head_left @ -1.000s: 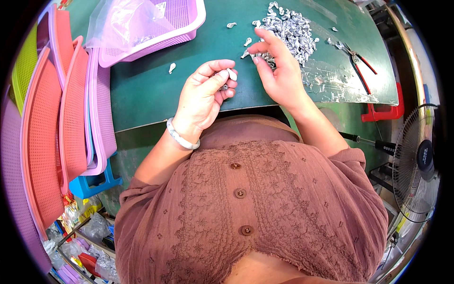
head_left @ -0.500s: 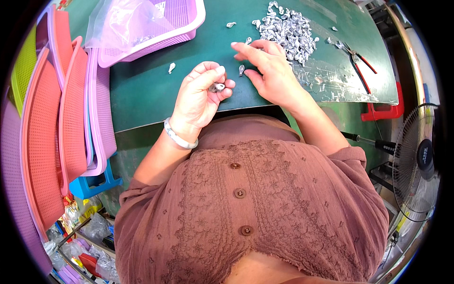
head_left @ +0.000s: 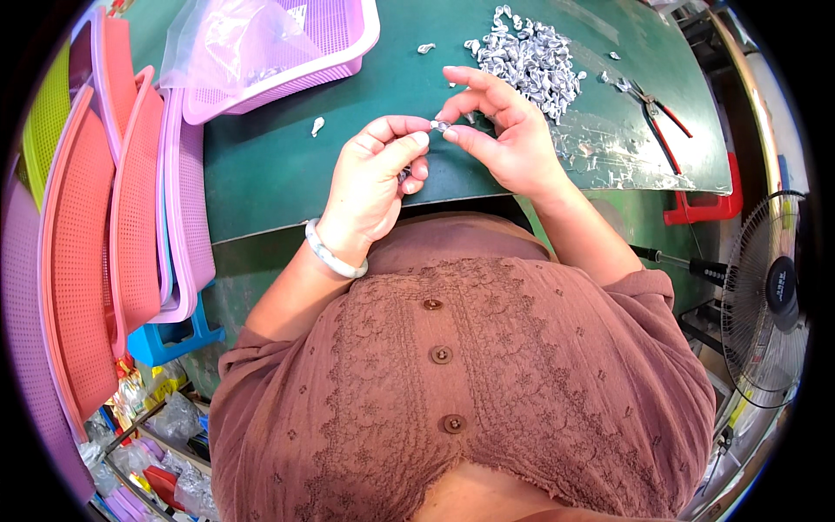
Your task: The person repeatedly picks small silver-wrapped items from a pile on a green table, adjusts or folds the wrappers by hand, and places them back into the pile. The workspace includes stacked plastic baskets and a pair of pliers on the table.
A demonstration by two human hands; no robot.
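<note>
A small silvery teardrop-shaped piece (head_left: 441, 126) is pinched between the fingertips of both hands, just above the green table (head_left: 278, 187). My left hand (head_left: 365, 178) is closed on its end, with more silvery pieces (head_left: 404, 175) tucked in the curled fingers. Thumb and index finger of my right hand (head_left: 522, 148) meet at the other end, its remaining fingers raised. Beyond that hand lies a heap of similar pieces (head_left: 532, 65). Single pieces rest apart, one left of my hands (head_left: 317, 127) and one farther back (head_left: 425, 49).
Red-handled pliers (head_left: 654, 117) lie on the table at right. At back left stands a lilac basket (head_left: 300, 83) with a clear plastic bag (head_left: 222, 43). Coral baskets (head_left: 76, 261) are stacked at left. A fan (head_left: 765, 300) and red stool (head_left: 726, 196) are at right.
My right hand has moved from beside a loose piece on the table to my left fingertips, and both now grip one piece. My left hand has shifted slightly right.
</note>
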